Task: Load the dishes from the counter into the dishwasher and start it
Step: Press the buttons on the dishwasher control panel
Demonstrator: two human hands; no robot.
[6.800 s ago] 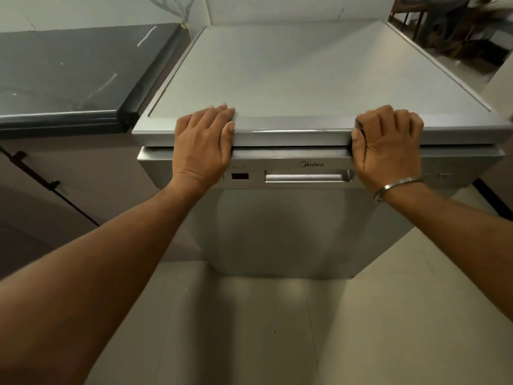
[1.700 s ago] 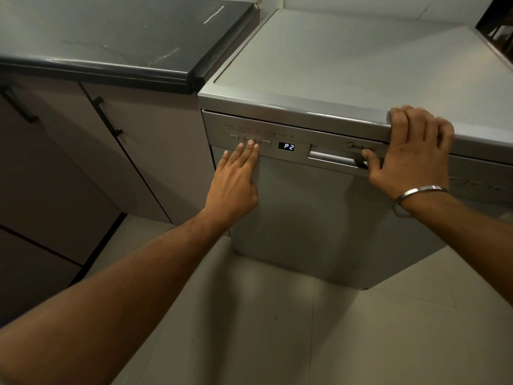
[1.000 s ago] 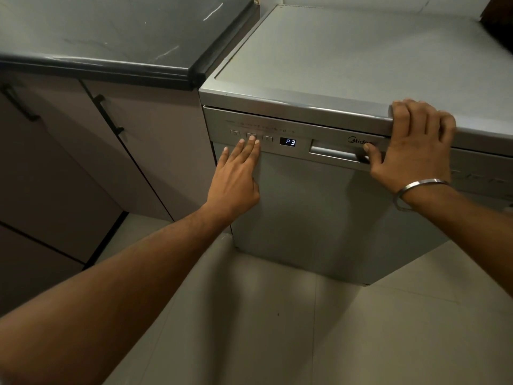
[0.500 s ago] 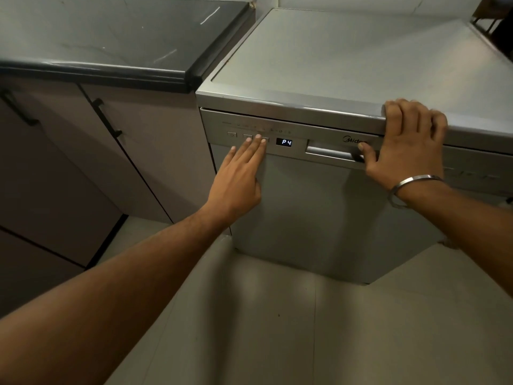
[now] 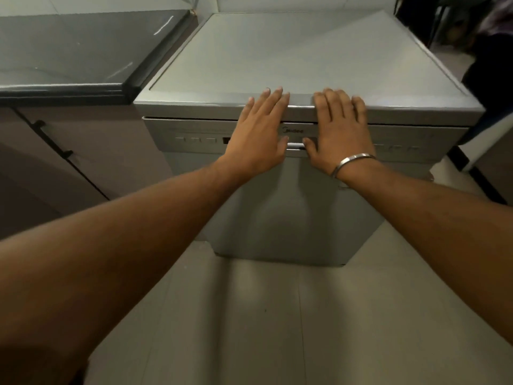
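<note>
Your left hand (image 5: 259,134) has left the buttons (image 5: 195,140) and now lies flat, fingers straight, beside your right hand (image 5: 337,132) on the closed dishwasher (image 5: 277,207) next to the counter (image 5: 69,54), both seemingly pressing its door's top edge.

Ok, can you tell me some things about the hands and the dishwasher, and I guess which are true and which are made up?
1. Both hands lie on the front top edge of the dishwasher. True: the left hand and the right hand rest there, side by side.
2. The bracelet is on the left wrist. False: it is on the right wrist.
3. The dishwasher door is wide open. False: it looks shut.
4. A dark countertop lies left of the dishwasher. True.
5. Plates stand on top of the dishwasher. False: nothing shows on its top.
</note>
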